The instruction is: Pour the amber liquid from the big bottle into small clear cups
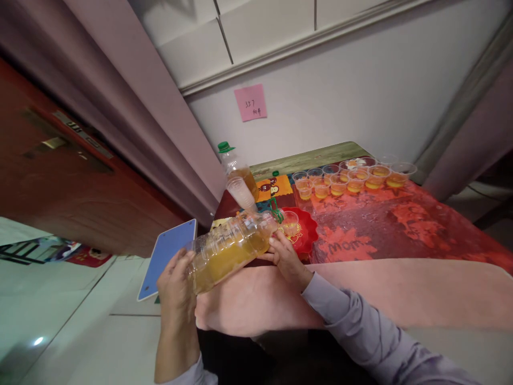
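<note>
1. While the table (348, 243) is bearing thin, flared cups (339, 189), its glossy red cover is shining; a bump could be toppling them.
2. Ribbed clear bottle (228, 254) is slanting over the near edge, left hand (176, 278) gripping its base, right hand (287, 259) holding near its neck; over-tilting or squeezing could be causing spills.
3. Scalloped red tray (312, 231) is sitting by the neck, holding a smooth, round-rimmed cup (290, 220).

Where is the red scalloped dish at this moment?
In the head view, the red scalloped dish sits near the front edge of the table, just right of the tilted bottle and beyond the right hand.
</note>
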### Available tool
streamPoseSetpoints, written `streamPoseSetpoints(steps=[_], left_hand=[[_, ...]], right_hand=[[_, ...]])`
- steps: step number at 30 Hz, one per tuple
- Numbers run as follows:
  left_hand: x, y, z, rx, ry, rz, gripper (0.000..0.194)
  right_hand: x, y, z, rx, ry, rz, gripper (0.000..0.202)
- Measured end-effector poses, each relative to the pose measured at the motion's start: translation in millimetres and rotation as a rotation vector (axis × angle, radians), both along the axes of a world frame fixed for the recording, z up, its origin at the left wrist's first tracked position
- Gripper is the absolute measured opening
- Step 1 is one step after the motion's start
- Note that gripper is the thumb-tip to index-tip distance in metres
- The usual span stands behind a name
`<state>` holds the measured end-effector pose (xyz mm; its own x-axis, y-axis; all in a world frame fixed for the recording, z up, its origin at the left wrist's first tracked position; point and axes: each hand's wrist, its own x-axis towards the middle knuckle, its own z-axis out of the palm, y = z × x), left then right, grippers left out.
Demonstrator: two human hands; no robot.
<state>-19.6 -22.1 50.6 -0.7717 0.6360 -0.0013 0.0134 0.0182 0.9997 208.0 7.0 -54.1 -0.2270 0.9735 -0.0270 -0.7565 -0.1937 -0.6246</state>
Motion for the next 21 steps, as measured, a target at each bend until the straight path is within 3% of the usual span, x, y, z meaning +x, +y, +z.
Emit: streamPoseSetpoints(steps=[21], left_hand=[[6.7, -1.2, 7.3, 0.030, 0.017, -0.005, 0.049]], right_hand=[[1.1, 0.1, 0.1, 0.005, -0.018, 0.008, 0.056]])
